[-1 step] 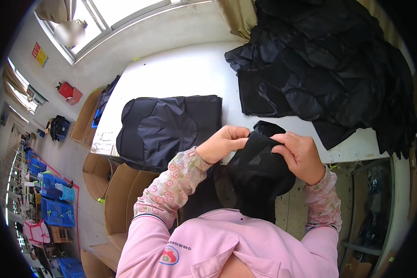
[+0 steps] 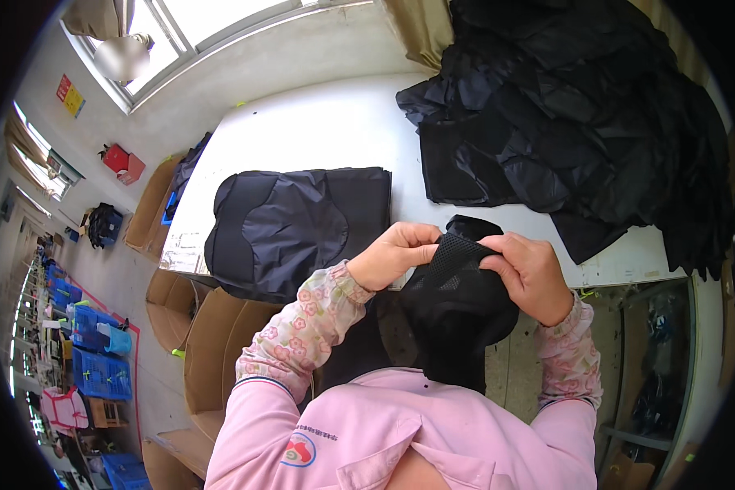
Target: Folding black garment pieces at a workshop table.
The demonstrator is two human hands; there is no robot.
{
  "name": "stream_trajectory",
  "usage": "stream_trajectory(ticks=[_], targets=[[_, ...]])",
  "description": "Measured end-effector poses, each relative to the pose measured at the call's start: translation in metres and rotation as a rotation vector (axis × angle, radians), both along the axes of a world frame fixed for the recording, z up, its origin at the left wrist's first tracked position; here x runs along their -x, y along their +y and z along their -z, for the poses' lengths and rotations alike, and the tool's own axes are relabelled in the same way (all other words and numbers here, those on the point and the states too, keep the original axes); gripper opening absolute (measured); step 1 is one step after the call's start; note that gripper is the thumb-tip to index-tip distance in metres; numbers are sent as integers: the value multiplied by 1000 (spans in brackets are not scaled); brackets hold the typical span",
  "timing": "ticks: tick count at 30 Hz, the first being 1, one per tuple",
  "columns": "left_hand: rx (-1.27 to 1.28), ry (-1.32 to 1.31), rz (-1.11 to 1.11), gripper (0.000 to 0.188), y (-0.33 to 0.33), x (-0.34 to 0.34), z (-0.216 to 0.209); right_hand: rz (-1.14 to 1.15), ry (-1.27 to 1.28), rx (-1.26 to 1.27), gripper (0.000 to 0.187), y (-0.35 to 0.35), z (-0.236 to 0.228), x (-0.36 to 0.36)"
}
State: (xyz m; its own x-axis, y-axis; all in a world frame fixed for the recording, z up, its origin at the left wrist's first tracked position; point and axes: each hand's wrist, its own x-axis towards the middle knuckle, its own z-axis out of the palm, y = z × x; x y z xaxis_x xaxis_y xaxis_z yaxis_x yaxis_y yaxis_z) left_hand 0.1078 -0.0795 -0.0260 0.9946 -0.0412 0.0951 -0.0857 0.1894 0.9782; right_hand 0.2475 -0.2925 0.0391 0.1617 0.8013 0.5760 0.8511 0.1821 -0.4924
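Between my two hands a black fabric piece (image 2: 457,306) with a mesh panel hangs down in front of me, over the near edge of the table. My left hand (image 2: 396,253) pinches the upper left corner of the mesh. On the other side, my right hand (image 2: 532,273) grips its upper right edge between thumb and fingers. To the left on the table lies a neat stack of black fabric pieces (image 2: 298,224), the top one with a curved, shinier panel. A large loose heap of black fabric (image 2: 563,122) covers the table's right side.
The white table (image 2: 318,122) stands against a wall below a window. Cardboard boxes (image 2: 229,351) are on the floor at its left. Farther left are several blue crates (image 2: 102,374). Under the table at right is a framed shelf (image 2: 645,367) with dark things in it.
Almost nothing differs. The hanging fabric has shifted very slightly, while both hands keep the same hold on the mesh.
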Motion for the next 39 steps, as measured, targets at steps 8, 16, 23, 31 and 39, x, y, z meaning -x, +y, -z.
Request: stream_trajectory(ticks=[8, 16, 23, 31, 39], targets=[[271, -186, -325, 26, 0, 15, -45, 80, 30, 61, 16, -20, 1, -17], [-125, 0, -595, 16, 57, -1, -19, 95, 288, 101, 16, -16, -31, -30], [-8, 353, 168, 59, 5, 55, 90, 43, 855, -310, 20, -12, -81, -59], [932, 222, -33, 46, -75, -30, 119, -153, 1136, -517, 23, 1, -96, -31], [1106, 121, -68, 35, -79, -44, 44, 237, 571, -251, 15, 35, 2, -46]])
